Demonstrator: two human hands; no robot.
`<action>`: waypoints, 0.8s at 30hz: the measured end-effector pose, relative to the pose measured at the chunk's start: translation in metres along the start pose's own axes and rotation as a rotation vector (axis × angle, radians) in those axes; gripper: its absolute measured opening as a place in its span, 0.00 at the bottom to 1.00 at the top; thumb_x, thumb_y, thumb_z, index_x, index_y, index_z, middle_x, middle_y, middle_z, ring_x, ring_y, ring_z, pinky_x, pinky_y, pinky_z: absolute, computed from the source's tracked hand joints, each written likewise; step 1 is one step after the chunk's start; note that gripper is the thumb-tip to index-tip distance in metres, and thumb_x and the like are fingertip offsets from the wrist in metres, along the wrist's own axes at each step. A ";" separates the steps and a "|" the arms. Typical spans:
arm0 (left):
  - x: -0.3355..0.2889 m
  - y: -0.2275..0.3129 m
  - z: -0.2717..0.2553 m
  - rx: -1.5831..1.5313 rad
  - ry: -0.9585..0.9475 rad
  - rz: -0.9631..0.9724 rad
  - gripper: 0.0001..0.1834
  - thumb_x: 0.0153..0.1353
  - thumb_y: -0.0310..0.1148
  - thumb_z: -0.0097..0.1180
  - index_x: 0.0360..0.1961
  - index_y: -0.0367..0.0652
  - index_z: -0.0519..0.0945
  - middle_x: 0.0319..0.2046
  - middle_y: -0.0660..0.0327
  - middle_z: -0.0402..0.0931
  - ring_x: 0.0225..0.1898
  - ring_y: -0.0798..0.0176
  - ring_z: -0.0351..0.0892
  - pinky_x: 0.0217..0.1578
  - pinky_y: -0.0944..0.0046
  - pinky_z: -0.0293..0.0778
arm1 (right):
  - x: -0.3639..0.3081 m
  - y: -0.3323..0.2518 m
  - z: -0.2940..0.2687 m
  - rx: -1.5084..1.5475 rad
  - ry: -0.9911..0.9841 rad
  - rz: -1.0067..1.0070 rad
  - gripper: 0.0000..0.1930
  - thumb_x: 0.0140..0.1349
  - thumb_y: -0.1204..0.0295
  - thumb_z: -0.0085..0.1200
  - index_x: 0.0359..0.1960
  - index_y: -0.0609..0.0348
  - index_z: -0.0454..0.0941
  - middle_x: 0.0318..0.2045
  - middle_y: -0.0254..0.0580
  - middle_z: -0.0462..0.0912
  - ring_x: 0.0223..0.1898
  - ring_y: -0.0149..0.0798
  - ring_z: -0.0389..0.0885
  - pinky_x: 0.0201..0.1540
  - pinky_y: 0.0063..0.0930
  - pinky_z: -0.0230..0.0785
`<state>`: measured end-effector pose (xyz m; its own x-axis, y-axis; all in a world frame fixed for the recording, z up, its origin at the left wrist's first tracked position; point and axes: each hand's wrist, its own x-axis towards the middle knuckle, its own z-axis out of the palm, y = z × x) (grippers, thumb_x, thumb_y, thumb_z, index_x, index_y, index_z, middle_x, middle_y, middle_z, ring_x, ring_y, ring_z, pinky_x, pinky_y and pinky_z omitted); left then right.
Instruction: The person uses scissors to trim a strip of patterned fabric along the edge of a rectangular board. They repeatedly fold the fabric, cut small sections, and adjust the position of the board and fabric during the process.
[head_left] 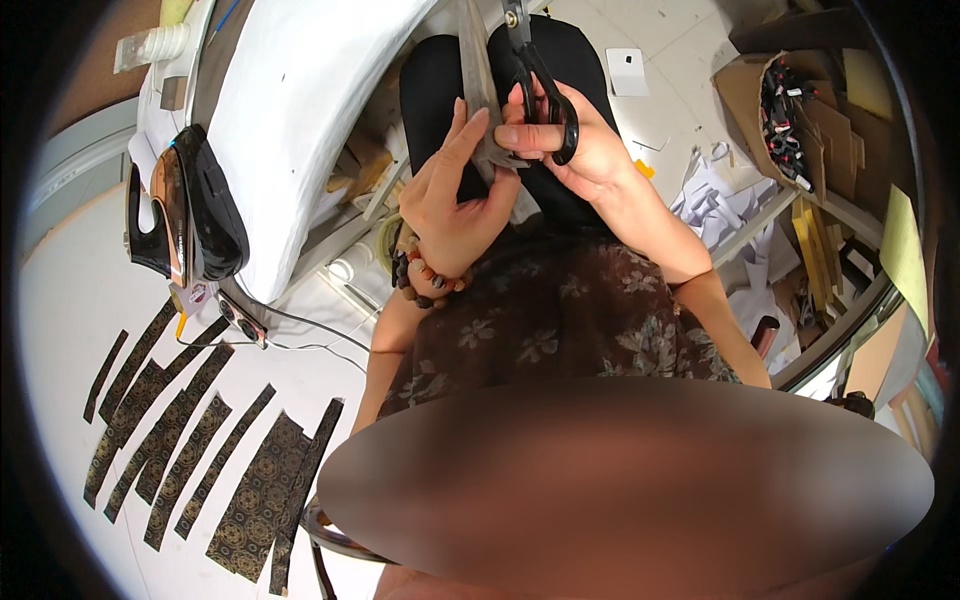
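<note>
My left hand [450, 200], a beaded bracelet on its wrist, pinches a long greyish strip, seemingly thin fabric [477, 75], above my lap. Black-handled scissors [522, 50] hang on the fingers of my right hand [585, 150], blades pointing away from me. The thumb and fingertips of that same hand close near the end of the strip, close to my left fingertips. The scissors' blades run out of the picture at the top, so whether they are apart is hidden.
A white padded board [300, 110] extends along my left, with a black iron [205, 205] beside it. Patterned dark fabric pieces [260, 490] lie on a white surface at lower left. On the right stand an open cardboard box [735, 85] and a heap of white scraps [715, 195].
</note>
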<state>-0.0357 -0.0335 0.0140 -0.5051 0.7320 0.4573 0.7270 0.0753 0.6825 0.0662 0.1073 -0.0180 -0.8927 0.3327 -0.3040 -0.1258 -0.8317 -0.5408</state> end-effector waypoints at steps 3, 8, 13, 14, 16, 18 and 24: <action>0.004 0.001 -0.002 0.033 -0.018 0.068 0.26 0.45 0.21 0.67 0.51 0.34 0.84 0.49 0.36 0.83 0.37 0.50 0.89 0.36 0.63 0.82 | 0.000 0.006 -0.003 -0.003 -0.005 -0.024 0.17 0.56 0.84 0.68 0.43 0.55 0.77 0.34 0.32 0.82 0.36 0.29 0.82 0.35 0.21 0.69; 0.004 -0.006 -0.005 0.155 -0.020 0.136 0.27 0.44 0.21 0.66 0.50 0.34 0.84 0.48 0.37 0.84 0.29 0.53 0.86 0.34 0.63 0.82 | -0.002 -0.001 -0.005 -0.275 0.014 -0.169 0.11 0.63 0.80 0.65 0.43 0.57 0.76 0.35 0.33 0.82 0.36 0.27 0.81 0.36 0.20 0.68; 0.001 -0.012 -0.025 0.234 -0.035 0.084 0.26 0.42 0.20 0.66 0.48 0.35 0.85 0.48 0.38 0.85 0.28 0.54 0.86 0.33 0.65 0.81 | -0.008 -0.021 -0.039 -0.623 0.089 -0.399 0.11 0.65 0.75 0.64 0.47 0.61 0.77 0.33 0.27 0.79 0.34 0.19 0.73 0.40 0.15 0.64; 0.001 -0.017 -0.031 0.220 -0.016 0.092 0.25 0.42 0.20 0.66 0.48 0.35 0.85 0.48 0.39 0.85 0.27 0.54 0.86 0.33 0.65 0.81 | -0.012 -0.022 -0.050 -0.619 0.080 -0.383 0.13 0.62 0.76 0.69 0.47 0.60 0.82 0.30 0.22 0.77 0.32 0.15 0.72 0.38 0.12 0.63; -0.003 -0.034 -0.047 0.232 0.035 0.116 0.26 0.42 0.18 0.64 0.48 0.35 0.85 0.48 0.39 0.85 0.27 0.56 0.86 0.33 0.69 0.79 | -0.019 -0.018 -0.065 -0.689 0.025 -0.348 0.15 0.61 0.77 0.70 0.49 0.60 0.83 0.25 0.18 0.71 0.27 0.14 0.65 0.31 0.13 0.54; -0.015 -0.055 -0.059 0.121 0.065 0.021 0.25 0.44 0.16 0.59 0.49 0.31 0.83 0.51 0.40 0.84 0.27 0.70 0.83 0.30 0.73 0.76 | -0.022 -0.010 -0.075 -0.697 -0.033 -0.268 0.17 0.60 0.77 0.70 0.50 0.60 0.83 0.23 0.15 0.68 0.26 0.13 0.62 0.29 0.13 0.50; -0.033 -0.068 -0.068 -0.290 0.164 -0.372 0.26 0.48 0.12 0.53 0.52 0.28 0.80 0.55 0.44 0.83 0.21 0.86 0.64 0.22 0.81 0.60 | 0.005 0.010 -0.068 -0.602 -0.072 -0.226 0.17 0.61 0.77 0.70 0.52 0.62 0.83 0.25 0.16 0.72 0.27 0.13 0.65 0.32 0.11 0.56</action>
<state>-0.1004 -0.1092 -0.0088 -0.7893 0.5731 0.2203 0.3359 0.1027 0.9363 0.0904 0.1306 -0.0785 -0.9019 0.4227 -0.0892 -0.0680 -0.3428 -0.9369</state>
